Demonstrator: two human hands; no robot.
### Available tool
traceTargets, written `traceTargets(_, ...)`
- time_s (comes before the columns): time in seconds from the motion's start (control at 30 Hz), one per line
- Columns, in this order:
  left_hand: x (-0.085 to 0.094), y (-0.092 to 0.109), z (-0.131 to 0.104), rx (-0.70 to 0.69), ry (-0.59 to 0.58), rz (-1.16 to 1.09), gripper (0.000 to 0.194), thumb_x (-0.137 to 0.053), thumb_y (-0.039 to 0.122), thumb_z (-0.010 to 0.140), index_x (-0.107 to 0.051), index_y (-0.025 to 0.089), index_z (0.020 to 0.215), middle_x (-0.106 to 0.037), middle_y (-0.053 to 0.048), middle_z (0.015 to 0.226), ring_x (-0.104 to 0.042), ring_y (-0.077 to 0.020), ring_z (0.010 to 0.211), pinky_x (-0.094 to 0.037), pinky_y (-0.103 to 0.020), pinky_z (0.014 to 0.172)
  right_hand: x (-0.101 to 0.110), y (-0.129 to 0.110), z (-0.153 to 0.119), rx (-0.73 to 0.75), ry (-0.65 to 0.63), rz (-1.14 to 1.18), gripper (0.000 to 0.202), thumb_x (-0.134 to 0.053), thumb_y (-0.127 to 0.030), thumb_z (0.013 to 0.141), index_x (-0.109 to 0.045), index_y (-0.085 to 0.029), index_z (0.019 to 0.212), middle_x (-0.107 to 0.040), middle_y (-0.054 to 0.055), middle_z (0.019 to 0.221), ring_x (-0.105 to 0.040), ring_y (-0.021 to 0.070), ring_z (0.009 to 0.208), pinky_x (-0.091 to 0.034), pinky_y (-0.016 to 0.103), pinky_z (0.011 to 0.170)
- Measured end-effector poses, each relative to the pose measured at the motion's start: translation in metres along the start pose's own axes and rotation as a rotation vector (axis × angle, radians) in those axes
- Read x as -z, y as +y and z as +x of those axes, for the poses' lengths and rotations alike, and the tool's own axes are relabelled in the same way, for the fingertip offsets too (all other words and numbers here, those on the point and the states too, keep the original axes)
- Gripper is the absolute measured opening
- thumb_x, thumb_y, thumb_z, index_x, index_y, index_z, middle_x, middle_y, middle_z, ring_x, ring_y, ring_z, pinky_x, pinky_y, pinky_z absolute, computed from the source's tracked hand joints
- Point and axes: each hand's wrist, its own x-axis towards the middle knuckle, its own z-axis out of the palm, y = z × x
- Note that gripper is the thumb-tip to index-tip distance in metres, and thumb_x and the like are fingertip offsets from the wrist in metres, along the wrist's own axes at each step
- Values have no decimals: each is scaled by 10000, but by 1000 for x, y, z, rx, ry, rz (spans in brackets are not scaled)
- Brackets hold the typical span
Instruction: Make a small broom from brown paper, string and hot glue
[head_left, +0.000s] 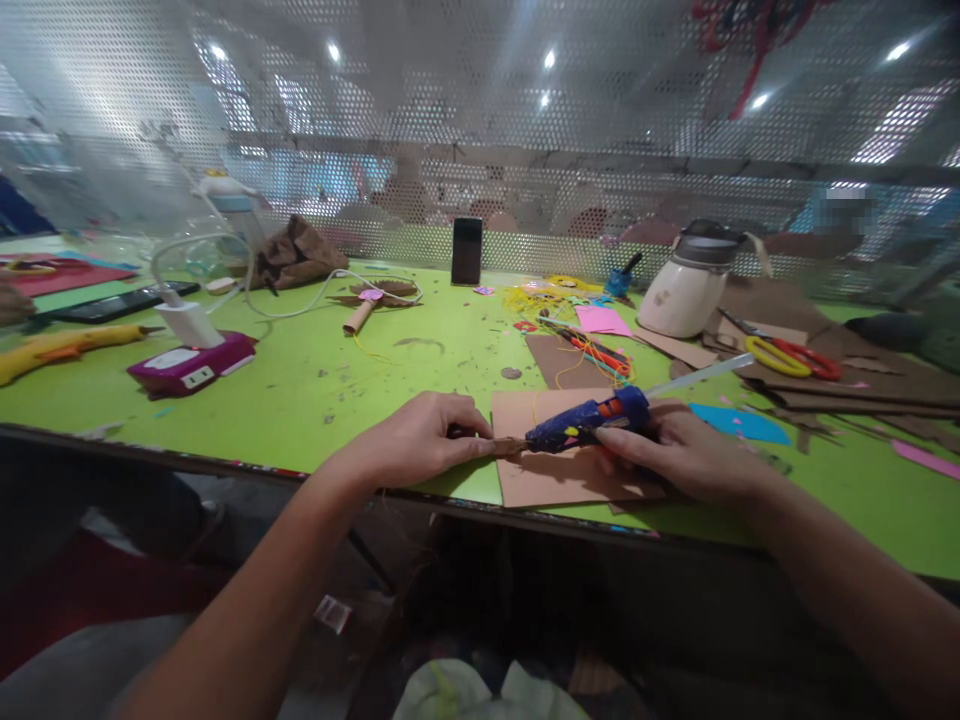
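Note:
My right hand [686,450] is wrapped round a blue glue gun [589,418] with a clear glue stick [701,375] standing out of its back end. The gun lies level above a tan cardboard sheet [517,488] at the table's front edge, its nozzle pointing left. Between thumb and fingers, my left hand [435,435] pinches a thin brown strip [508,446], whose right end meets the nozzle tip. Both hands are close together, just left and right of the sheet's middle.
A white jug [684,290], yellow-handled scissors [778,357] and brown paper [862,385] stand or lie at right. A phone [466,252] leans upright at the back. Left are a purple power adapter [193,365], a white cable [300,312] and a yellow glue gun [71,350].

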Motion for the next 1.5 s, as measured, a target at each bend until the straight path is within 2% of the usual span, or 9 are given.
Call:
traceTargets(0.33,0,-1,0,7,8,17,281,-541,377,838,-713,171,921,-652,-34,819,-569,-139,755,-393,-213,659,-1,3,0,-15,29,30,398,-484,-524,849,-581,-169,698,-485,-18,531,-433,99,474,-300,209,415)
traceTargets(0.73,0,-1,0,8,15,11,324,-529,434,831,-713,176,899,-649,-38,824,-566,-149,756,-401,-225,663,1,5,-2,-51,82,22,436,-488,-564,826,-583,-160,695,-514,-3,562,-445,103,470,-310,213,408)
traceTargets(1.13,1,2,-1,16,18,30,306,-527,407,835,-712,171,891,-642,-28,797,-551,-136,724,-386,-217,648,0,1,-3,-23,7,-46,406,-484,-521,848,-614,-163,706,-504,-12,517,-446,103,456,-310,218,418)
traceTargets(1.5,1,4,-1,19,12,17,286,-537,373,835,-711,160,910,-642,-42,814,-559,-143,757,-394,-219,667,6,7,-4,-26,41,-3,409,-509,-531,827,-574,-168,650,-497,-12,525,-441,107,473,-319,219,429)
